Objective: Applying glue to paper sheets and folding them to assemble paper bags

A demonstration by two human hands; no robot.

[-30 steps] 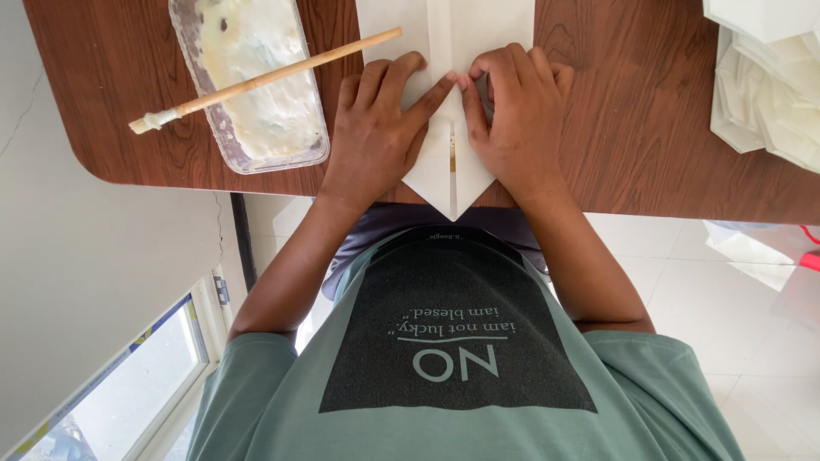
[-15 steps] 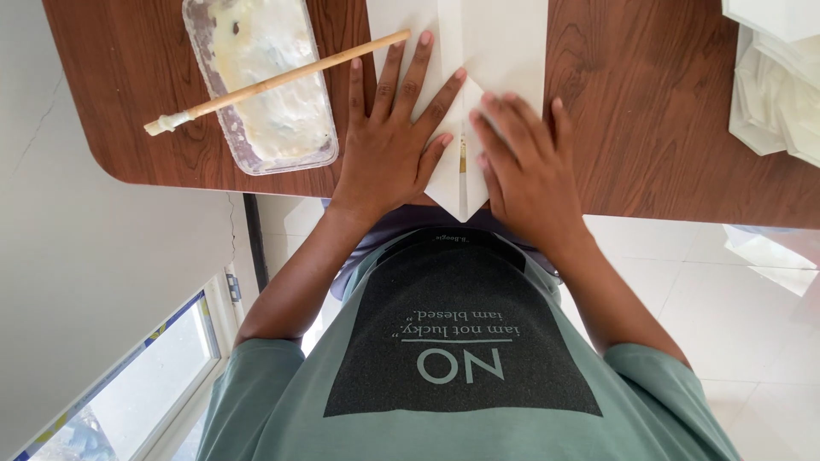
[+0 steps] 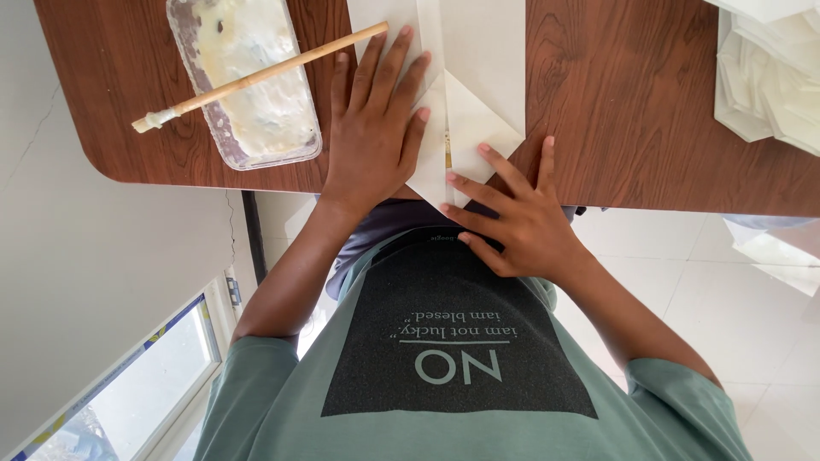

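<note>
Both hands flat, fingers spread, gripping nothing: left hand [image 3: 371,141] presses the folded cream paper [image 3: 474,77] at its left flap, right hand [image 3: 521,218] fingertips pin the lower right flap. Paper lies on the brown table [image 3: 641,111] at its near edge. Judging progress: two corner flaps already folded into a point, centre seam closed; more creasing likely left. Point aims toward the person's body, long axis runs away from them. Tray [image 3: 248,81] with stick [image 3: 256,78] lies left of the left hand
</note>
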